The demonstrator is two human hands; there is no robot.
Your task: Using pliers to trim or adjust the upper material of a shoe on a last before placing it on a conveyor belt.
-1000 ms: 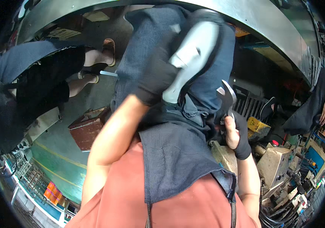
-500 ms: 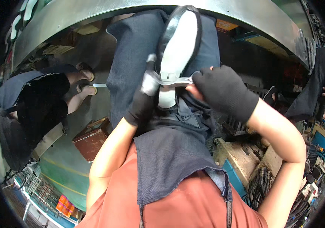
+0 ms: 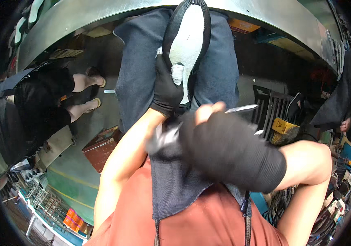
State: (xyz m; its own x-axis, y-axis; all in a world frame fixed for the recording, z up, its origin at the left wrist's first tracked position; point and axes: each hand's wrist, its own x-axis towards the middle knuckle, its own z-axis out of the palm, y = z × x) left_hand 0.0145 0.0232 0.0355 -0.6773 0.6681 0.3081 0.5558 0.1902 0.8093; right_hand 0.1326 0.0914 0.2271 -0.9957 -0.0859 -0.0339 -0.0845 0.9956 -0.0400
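Observation:
A shoe upper (image 3: 190,39) with a black rim and a white underside stands sole-up between my thighs, its toe pointing away from me. My left hand (image 3: 167,86), in a black fingerless glove with white tape on the thumb, is closed around its side, the thumb pressed on the white underside. Nearer my chest, my right hand (image 3: 229,147) grips metal pliers (image 3: 163,137), clear of the shoe. Their handle ends stick out to the right; the jaws on the left are smeared by motion. Dark cloth covers my lap.
A metal bench edge (image 3: 142,9) curves across the far side. Beyond my left arm sit a brown box (image 3: 101,149) and another person's legs (image 3: 79,115). To the right are a yellow object (image 3: 284,128), a black slatted crate (image 3: 268,98) and another person in dark clothing (image 3: 339,90).
The pliers have come off the shoe's underside, drawn toward my chest by my right hand. My left hand has shifted onto the shoe, thumb on the white surface. The shoe has tilted slightly.

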